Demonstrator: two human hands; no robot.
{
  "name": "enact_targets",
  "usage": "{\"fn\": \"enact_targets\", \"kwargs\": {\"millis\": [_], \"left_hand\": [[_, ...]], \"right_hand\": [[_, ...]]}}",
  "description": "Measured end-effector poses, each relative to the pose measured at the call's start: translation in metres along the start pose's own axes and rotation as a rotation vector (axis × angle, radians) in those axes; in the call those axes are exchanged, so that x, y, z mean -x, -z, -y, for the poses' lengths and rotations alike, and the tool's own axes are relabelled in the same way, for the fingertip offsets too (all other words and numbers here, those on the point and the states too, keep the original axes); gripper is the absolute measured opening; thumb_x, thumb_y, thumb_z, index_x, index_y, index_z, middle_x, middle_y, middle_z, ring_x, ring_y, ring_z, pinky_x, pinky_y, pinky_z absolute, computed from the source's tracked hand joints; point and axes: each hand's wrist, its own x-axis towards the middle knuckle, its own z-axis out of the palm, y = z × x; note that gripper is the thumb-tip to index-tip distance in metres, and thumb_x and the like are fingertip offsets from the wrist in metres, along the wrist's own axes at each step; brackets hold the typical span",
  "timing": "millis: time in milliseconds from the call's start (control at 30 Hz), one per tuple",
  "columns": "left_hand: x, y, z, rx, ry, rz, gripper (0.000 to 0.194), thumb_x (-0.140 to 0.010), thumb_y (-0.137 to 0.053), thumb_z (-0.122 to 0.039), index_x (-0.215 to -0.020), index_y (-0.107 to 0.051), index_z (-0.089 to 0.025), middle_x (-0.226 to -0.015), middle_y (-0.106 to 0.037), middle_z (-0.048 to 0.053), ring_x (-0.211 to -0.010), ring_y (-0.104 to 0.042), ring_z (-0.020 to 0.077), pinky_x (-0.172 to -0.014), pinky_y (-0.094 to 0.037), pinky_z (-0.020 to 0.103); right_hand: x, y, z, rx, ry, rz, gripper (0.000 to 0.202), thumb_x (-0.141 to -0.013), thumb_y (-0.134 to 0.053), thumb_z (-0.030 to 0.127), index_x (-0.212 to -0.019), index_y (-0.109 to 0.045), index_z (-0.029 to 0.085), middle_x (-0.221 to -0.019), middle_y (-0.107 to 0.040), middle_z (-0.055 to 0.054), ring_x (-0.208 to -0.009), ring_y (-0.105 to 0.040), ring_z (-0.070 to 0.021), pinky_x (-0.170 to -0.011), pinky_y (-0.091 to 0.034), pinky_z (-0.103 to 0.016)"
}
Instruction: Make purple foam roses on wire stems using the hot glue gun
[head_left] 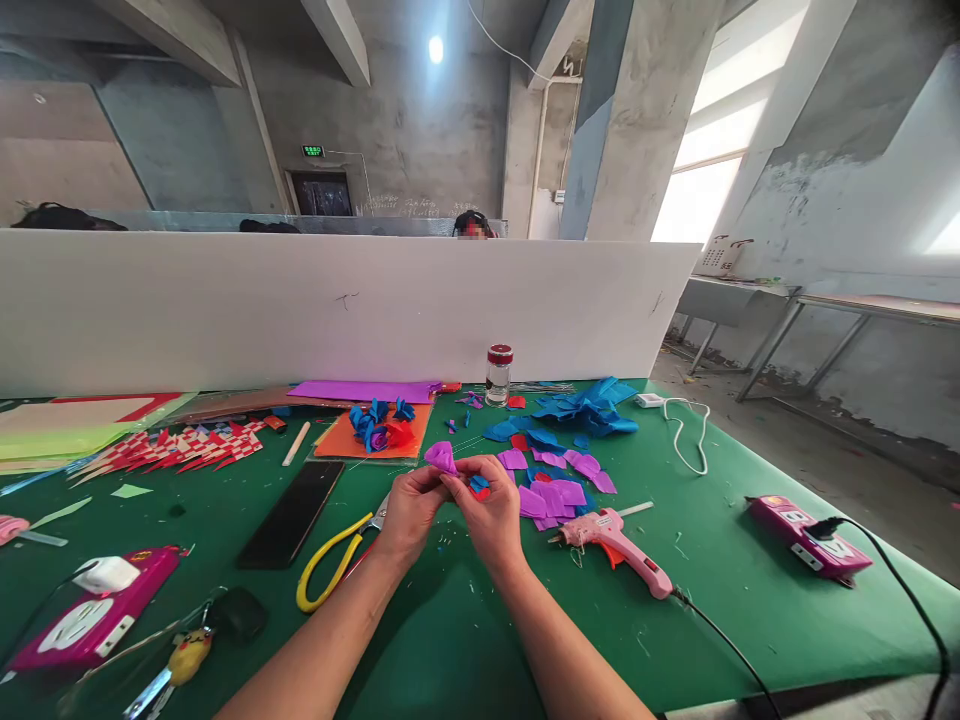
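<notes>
Between my two hands, a small purple crepe-paper flower [441, 457] is pinched by the fingertips, its petals facing up and left. My left hand [411, 510] closes on its base from the left. From the right, my right hand [487, 505] presses thumb and finger against the same base. Cut purple paper pieces [551, 498] lie just right of my right hand, with blue crepe paper [585, 408] behind them. A pink glue gun [619, 545] rests nearby on the green table [457, 640]. Yellow-handled scissors [330, 562] lie partly under my left wrist.
Finished-looking blue and red paper flowers [379, 425] sit on an orange sheet [337, 440]. A black phone [292, 515] lies left of the scissors. A lidded glass jar [499, 378] stands before the white board [360, 310]. Power strips [97, 610] and cords lie at both sides.
</notes>
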Motion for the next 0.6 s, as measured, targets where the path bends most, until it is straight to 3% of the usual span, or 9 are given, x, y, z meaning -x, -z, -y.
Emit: {"fn": "enact_targets", "kwargs": {"millis": [167, 333, 500, 600], "left_hand": [[0.0, 0.0, -0.001, 0.022, -0.001, 0.016, 0.018, -0.067, -0.076, -0.028, -0.081, -0.078, -0.017, -0.07, -0.072, 0.003, -0.064, -0.06, 0.0163, -0.067, -0.049, 0.028], [0.001, -0.001, -0.003, 0.016, -0.012, 0.019, 0.016, -0.067, -0.077, -0.028, -0.079, -0.077, -0.017, -0.063, -0.068, 0.001, -0.059, -0.056, 0.0137, -0.065, -0.048, 0.027], [0.0, -0.001, -0.001, -0.015, -0.035, 0.032, 0.013, -0.067, -0.077, -0.029, -0.071, -0.075, -0.016, -0.058, -0.064, -0.001, -0.058, -0.055, 0.0127, -0.061, -0.045, 0.024], [0.001, -0.003, -0.002, -0.022, -0.012, 0.037, 0.014, -0.067, -0.077, -0.029, -0.069, -0.074, -0.016, -0.058, -0.064, -0.001, -0.057, -0.056, 0.0128, -0.061, -0.045, 0.024]], "right_hand": [[0.0, 0.002, -0.005, -0.055, -0.02, 0.036, 0.013, -0.081, -0.065, 0.032, -0.083, -0.068, 0.02, -0.081, -0.065, -0.003, -0.077, -0.06, -0.0172, -0.072, -0.048, -0.03], [0.001, 0.0, -0.01, -0.241, -0.183, 0.092, 0.019, -0.079, -0.066, 0.036, -0.085, -0.067, 0.018, -0.083, -0.064, -0.004, -0.079, -0.06, -0.0182, -0.069, -0.05, -0.029], [-0.001, -0.001, -0.01, -0.544, -0.36, 0.147, 0.019, -0.075, -0.069, 0.035, -0.081, -0.063, 0.018, -0.069, -0.058, 0.002, -0.061, -0.053, -0.0118, -0.057, -0.044, -0.024], [-0.001, 0.001, -0.011, -0.602, -0.397, 0.177, 0.017, -0.079, -0.063, 0.035, -0.085, -0.063, 0.018, -0.07, -0.058, 0.002, -0.06, -0.051, -0.0112, -0.056, -0.042, -0.023]]}}
